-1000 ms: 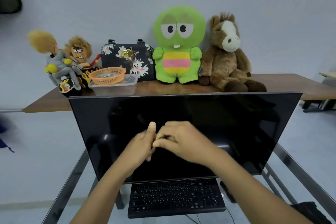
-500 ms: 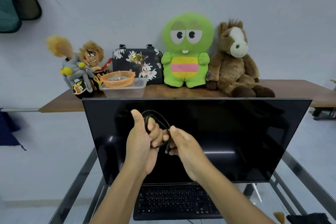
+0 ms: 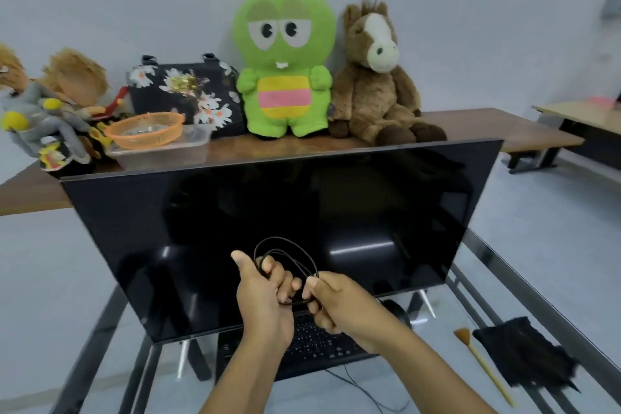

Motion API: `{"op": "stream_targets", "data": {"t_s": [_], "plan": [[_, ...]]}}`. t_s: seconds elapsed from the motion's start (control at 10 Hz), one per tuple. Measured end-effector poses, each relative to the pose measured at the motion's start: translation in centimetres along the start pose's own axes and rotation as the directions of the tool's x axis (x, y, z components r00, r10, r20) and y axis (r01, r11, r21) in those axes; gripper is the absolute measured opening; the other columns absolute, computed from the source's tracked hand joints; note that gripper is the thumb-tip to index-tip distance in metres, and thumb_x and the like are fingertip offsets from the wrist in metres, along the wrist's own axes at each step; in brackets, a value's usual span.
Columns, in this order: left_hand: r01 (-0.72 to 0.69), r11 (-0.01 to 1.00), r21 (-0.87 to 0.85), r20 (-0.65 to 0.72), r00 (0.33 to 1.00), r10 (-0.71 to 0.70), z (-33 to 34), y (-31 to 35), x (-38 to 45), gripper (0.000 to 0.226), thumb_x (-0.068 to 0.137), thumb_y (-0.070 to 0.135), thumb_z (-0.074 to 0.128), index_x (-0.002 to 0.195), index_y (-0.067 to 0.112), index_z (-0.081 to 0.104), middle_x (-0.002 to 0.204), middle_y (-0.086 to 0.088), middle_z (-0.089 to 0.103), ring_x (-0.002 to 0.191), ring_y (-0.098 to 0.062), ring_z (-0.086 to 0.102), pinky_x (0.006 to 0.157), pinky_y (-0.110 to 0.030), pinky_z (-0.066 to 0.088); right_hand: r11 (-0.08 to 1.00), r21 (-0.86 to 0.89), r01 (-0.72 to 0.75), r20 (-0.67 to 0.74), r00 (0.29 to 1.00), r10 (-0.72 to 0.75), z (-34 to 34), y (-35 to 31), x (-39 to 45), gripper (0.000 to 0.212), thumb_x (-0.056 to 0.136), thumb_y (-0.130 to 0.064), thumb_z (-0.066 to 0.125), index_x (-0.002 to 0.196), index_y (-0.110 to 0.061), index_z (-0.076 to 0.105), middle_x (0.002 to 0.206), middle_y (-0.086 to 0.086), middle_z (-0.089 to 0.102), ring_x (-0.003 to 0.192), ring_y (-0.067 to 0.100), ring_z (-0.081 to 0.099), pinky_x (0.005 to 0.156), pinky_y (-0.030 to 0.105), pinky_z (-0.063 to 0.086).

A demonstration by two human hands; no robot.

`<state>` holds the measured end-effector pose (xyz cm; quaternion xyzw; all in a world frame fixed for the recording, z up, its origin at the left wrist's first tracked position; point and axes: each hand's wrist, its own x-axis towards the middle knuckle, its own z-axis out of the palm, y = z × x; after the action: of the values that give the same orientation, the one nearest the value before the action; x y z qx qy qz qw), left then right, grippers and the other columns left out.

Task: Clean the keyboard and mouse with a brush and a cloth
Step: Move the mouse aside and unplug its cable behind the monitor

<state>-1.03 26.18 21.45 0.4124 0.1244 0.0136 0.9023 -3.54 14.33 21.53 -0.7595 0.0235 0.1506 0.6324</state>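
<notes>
**Stock on the glass desk: cable coil in hand, cleaning tools unused**

- Cable coil [image 3: 285, 265]: thin black cord, wound in loose loops. Left hand [image 3: 265, 299] has its fingers curled shut through the loops, thumb up; right hand [image 3: 346, 306] pinches the coil's right side between thumb and fingers. Judged light, limp and springy; loops likely to slacken if released.
- Keyboard [image 3: 312, 346]: black, flat, at 6 o'clock under the monitor [image 3: 268, 228], partly covered by both hands. Long axis runs 9 to 3. Judged rigid, light, with keys that catch bristles; best steadied by its side edges.
- Mouse [image 3: 398, 311]: dark, only partly visible just beside the right wrist; heading cannot be told.
- Brush [image 3: 480, 363]: fan bristles toward 11 o'clock, slim yellow handle trailing to 5. Judged light, stiff in the handle; take it at mid-handle.
- Cloth [image 3: 524, 356]: black, rumpled, just right of the brush. Judged soft; gather anywhere.
</notes>
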Motion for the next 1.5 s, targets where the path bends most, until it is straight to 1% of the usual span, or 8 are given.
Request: {"op": "stream_targets", "data": {"t_s": [0.2,0.4,0.6,0.8,1.0,1.1,1.3,1.5], "plan": [[0.303,0.938,0.167,0.142,0.934,-0.327,1.9,-10.4,-0.4,0.038,0.100,0.041,0.037,0.071,0.017,0.045,0.057,0.002,0.037,0.051,-0.013,0.038,0.063,-0.030,0.038,0.894,0.441,-0.080,-0.270,0.938,0.217,-7.3,7.8,-1.9,0.031,0.103,-0.017,0.036,0.079,-0.010,0.053,0.065,0.004,0.047,0.052,0.012,0.042,0.045,0.023,0.029],[0.339,0.627,0.702,0.049,0.855,-0.517,2.0,-21.2,0.4,0.036,0.100,0.034,0.044,0.079,0.011,0.063,0.065,-0.005,0.057,0.065,-0.022,0.052,0.060,-0.030,0.039,0.908,0.351,-0.227,-0.458,0.805,0.378,-15.9,15.5,-2.7,0.027,0.100,-0.012,0.044,0.089,0.001,0.065,0.061,0.001,0.054,0.049,0.012,0.041,0.043,0.022,0.035],[0.301,0.392,0.869,-0.053,0.845,-0.533,3.5,-29.6,1.5,0.035,0.100,0.024,0.044,0.083,0.003,0.066,0.061,-0.009,0.062,0.050,-0.016,0.050,0.051,-0.025,0.040,0.900,0.060,-0.431,-0.624,0.688,0.371,-21.1,25.2,0.5,0.029,0.096,-0.021,0.049,0.113,0.001,0.056,0.084,0.008,0.060,0.064,0.013,0.052,0.064,0.026,0.048],[0.010,-0.140,0.990,-0.072,0.891,-0.449,2.2,-35.6,4.5,0.025,0.096,0.012,0.040,0.097,0.006,0.064,0.094,-0.008,0.066,0.077,-0.020,0.061,0.065,-0.030,0.052,0.637,-0.621,-0.456,-0.384,0.886,0.260,-21.0,28.3,2.7,0.045,0.096,0.000,0.037,0.141,0.001,0.031,0.138,0.019,0.044,0.123,0.031,0.047,0.102,0.031,0.038],[-0.273,-0.493,0.826,0.025,0.892,-0.452,3.3,-36.3,4.4,0.022,0.092,0.009,0.048,0.113,0.006,0.057,0.112,-0.011,0.064,0.101,-0.025,0.062,0.075,-0.031,0.048,0.367,-0.873,-0.321,-0.330,0.943,0.041,-20.4,31.0,3.2,0.046,0.062,-0.017,0.084,0.103,-0.002,0.070,0.086,0.010,0.061,0.070,0.022,0.060,0.059,0.030,0.052],[-0.304,-0.591,0.747,-0.005,0.886,-0.464,3.2,-36.6,4.3,0.026,0.091,0.013,0.053,0.116,0.009,0.057,0.116,-0.008,0.063,0.103,-0.024,0.062,0.076,-0.032,0.050,0.235,-0.926,-0.295,-0.302,0.953,0.007,-20.7,31.4,3.0,0.041,0.079,-0.020,0.070,0.117,-0.005,0.062,0.094,0.009,0.058,0.081,0.024,0.057,0.085,0.041,0.051],[-0.345,-0.601,0.721,0.065,0.897,-0.437,3.2,-36.3,4.6,0.025,0.096,0.015,0.044,0.115,0.012,0.059,0.114,-0.007,0.063,0.100,-0.024,0.062,0.071,-0.030,0.047,0.335,-0.909,-0.249,-0.323,0.927,-0.188,-21.7,31.8,3.4,0.047,0.055,-0.014,0.089,0.099,-0.007,0.074,0.069,0.003,0.056,0.057,0.015,0.054,0.058,0.024,0.045],[-0.360,-0.559,0.747,0.107,0.895,-0.433,3.2,-35.6,5.1,0.046,0.104,0.032,0.021,0.112,0.008,0.059,0.110,-0.010,0.065,0.099,-0.026,0.062,0.072,-0.033,0.048,0.475,-0.858,-0.196,-0.262,0.962,-0.077,-22.5,32.0,3.7,0.032,0.099,-0.015,0.045,0.129,-0.010,0.055,0.124,0.015,0.051,0.112,0.030,0.049,0.076,0.026,0.024]]}}
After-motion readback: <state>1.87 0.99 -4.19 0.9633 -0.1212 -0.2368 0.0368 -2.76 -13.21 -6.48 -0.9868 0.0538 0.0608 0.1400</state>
